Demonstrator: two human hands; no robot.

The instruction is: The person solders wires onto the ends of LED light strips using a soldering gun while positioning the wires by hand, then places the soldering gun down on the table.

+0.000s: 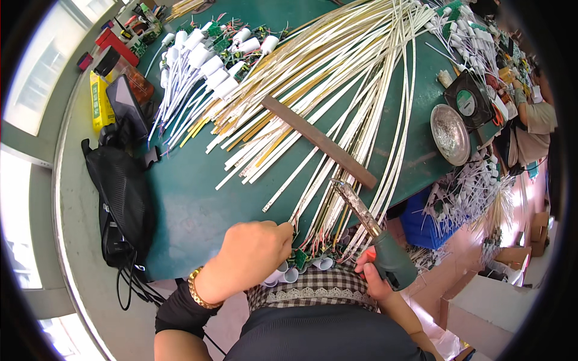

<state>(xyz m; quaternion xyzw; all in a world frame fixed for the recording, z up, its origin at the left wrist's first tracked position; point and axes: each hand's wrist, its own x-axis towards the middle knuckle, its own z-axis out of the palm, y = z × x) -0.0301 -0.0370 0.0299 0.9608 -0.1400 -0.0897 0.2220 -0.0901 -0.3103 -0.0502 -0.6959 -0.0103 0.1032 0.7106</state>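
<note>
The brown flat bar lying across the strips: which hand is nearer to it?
Right. The right hand holds a soldering iron below the bar; the left hand sits further left.

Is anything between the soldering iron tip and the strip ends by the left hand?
Nothing visible. The soldering iron in the right hand points its tip over the white strips, with open space down to the ends that the left hand pinches at the table edge.

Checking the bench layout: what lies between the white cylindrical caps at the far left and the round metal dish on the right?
In the head view, between the white caps and the metal dish, the fanned white and yellow strips cover the green table, with a dark flat bar laid across them.
</note>
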